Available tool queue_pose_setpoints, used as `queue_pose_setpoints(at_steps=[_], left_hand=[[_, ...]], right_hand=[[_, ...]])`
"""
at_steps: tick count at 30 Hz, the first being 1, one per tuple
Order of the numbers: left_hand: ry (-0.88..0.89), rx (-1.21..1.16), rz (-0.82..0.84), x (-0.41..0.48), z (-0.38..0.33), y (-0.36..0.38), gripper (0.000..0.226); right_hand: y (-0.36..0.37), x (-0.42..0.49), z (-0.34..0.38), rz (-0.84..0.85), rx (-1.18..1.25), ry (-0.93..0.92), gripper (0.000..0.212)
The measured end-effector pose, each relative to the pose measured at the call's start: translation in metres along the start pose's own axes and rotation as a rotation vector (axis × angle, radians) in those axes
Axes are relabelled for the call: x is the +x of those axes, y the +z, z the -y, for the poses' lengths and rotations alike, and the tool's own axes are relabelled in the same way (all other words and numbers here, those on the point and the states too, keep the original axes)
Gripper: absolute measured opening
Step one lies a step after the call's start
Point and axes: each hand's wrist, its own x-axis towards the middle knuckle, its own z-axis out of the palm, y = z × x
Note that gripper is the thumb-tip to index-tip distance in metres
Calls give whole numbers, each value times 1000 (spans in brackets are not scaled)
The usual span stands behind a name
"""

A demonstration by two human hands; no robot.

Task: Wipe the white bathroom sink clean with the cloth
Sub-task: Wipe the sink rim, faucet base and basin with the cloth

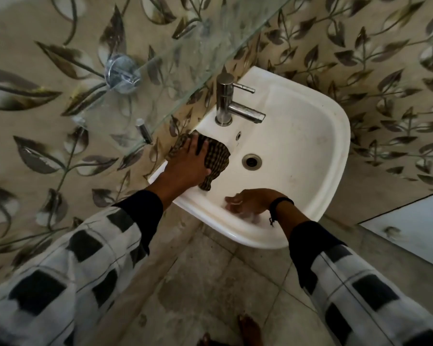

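A white wall-mounted sink (318, 136) fills the middle of the view, with a round drain (251, 161) in its bowl. My left hand (188, 163) lies flat with fingers spread on a brown checked cloth (216, 159), pressing it against the sink's left rim and inner slope. My right hand (250, 202) rests on the near rim with fingers loosely curled and holds nothing. A black band circles that wrist.
A steel tap (231, 101) stands at the back of the sink, spout over the bowl. A glass shelf (175, 71) on metal pegs juts from the leaf-patterned wall above left. Tiled floor and bare feet (248, 330) lie below.
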Motion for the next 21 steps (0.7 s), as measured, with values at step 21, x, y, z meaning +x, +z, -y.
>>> queue_pose_setpoints(at_steps=[21], left_hand=[[-89,-111,-50,-23,11,38,74]], right_hand=[[-4,-14,12,45,87,48,60]])
